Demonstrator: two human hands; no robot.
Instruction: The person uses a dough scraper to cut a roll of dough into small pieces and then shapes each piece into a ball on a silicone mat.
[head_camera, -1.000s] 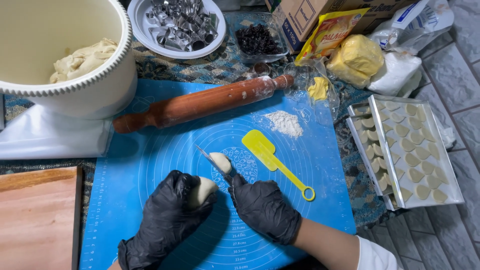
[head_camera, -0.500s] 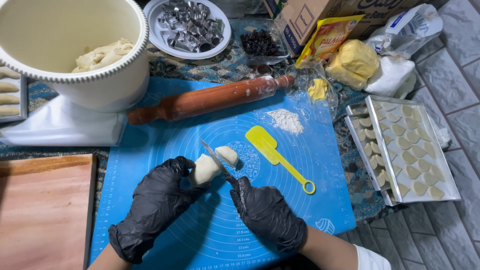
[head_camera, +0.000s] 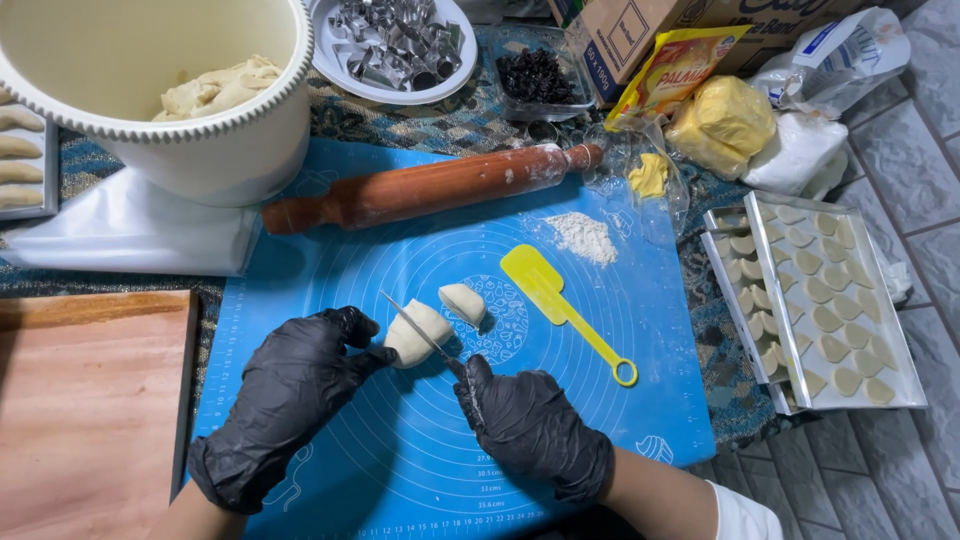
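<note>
Crowding the far edge: a brown cardboard box (head_camera: 640, 35) cut off by the frame, a yellow and red foil packet (head_camera: 668, 82) leaning on it, clear bags of pale yellow fat (head_camera: 722, 122), a white bag (head_camera: 800, 150). On the blue silicone mat (head_camera: 400, 450), a pale dough log (head_camera: 418, 333), smooth and stubby, lies beside a smaller cut piece (head_camera: 464, 302), a narrow gap between them. Left hand (head_camera: 290, 400), black-gloved, fingers curled, fingertips steadying the log's near end. Right hand (head_camera: 530, 425), gloved too, fist closed around a thin knife (head_camera: 420, 335); blade lies across the log, handle hidden in the fist. Rolling pin (head_camera: 430, 187), yellow spatula (head_camera: 565, 310), flour heap (head_camera: 583, 237) beyond. Baking tray (head_camera: 900, 390) of shaped pieces at right.
</note>
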